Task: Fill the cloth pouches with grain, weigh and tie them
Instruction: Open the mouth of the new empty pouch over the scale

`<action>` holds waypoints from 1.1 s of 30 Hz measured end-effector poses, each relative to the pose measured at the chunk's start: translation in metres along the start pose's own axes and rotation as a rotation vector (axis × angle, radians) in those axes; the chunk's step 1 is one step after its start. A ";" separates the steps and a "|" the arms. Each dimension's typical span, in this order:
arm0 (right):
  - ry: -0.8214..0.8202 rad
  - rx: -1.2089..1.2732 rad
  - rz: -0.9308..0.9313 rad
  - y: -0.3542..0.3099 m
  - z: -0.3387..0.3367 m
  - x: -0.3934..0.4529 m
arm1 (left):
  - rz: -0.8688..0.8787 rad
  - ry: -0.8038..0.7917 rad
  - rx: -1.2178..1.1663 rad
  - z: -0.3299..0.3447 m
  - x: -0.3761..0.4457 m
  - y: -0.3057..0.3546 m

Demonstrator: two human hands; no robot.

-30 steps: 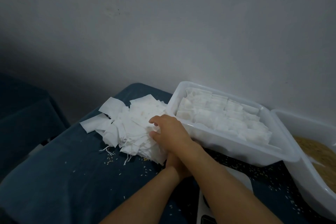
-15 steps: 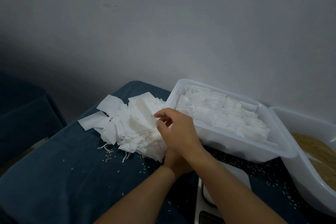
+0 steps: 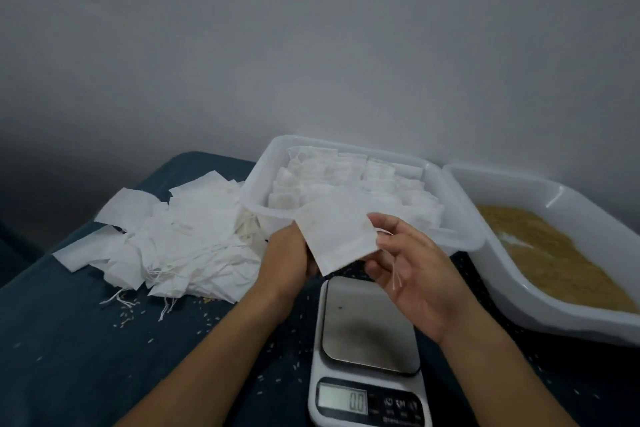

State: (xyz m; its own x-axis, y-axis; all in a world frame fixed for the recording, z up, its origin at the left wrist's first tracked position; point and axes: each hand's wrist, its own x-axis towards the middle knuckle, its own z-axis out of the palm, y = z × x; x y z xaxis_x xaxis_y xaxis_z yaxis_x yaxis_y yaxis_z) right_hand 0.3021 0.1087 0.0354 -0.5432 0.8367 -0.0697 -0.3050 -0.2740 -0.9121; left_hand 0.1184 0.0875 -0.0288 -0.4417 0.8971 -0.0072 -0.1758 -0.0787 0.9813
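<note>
wall (image 3: pixel 311 45): plain grey-white, dim | table (image 3: pixel 86 340): dark blue cloth | corner left: shadowed

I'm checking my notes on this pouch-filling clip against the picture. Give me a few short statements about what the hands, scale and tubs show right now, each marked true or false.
1. Both hands hold one empty pouch above the scale. True: the left hand grips its left edge and the right hand pinches its right edge.
2. The scale's display reads 0.0. True.
3. A filled pouch lies on the scale's platform. False: the platform is bare.
4. The tub of grain is at the far left. False: it is at the right; the pile of empty pouches is at the left.
5. The middle tub holds loose grain. False: it holds rows of white pouches.
</note>
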 end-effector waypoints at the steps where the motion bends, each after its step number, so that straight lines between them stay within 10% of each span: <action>1: 0.034 0.019 0.005 -0.001 -0.009 -0.002 | -0.009 0.050 -0.002 -0.002 0.000 0.004; 5: 0.096 0.023 0.024 0.002 -0.031 -0.007 | 0.371 0.172 0.161 -0.004 -0.012 0.011; 11: 0.107 -0.063 0.022 0.011 -0.033 -0.013 | 0.873 -0.322 0.475 0.011 -0.044 0.016; 33: 0.096 0.057 0.072 0.018 -0.027 -0.012 | 0.674 -0.368 0.381 0.018 -0.041 -0.001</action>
State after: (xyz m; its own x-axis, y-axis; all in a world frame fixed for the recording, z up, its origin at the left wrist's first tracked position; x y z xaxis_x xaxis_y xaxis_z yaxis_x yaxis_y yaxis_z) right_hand 0.3241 0.1060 0.0089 -0.4885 0.8549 -0.1748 -0.3137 -0.3590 -0.8790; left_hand 0.1530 0.0585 -0.0259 -0.0207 0.8006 0.5988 0.3587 -0.5531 0.7519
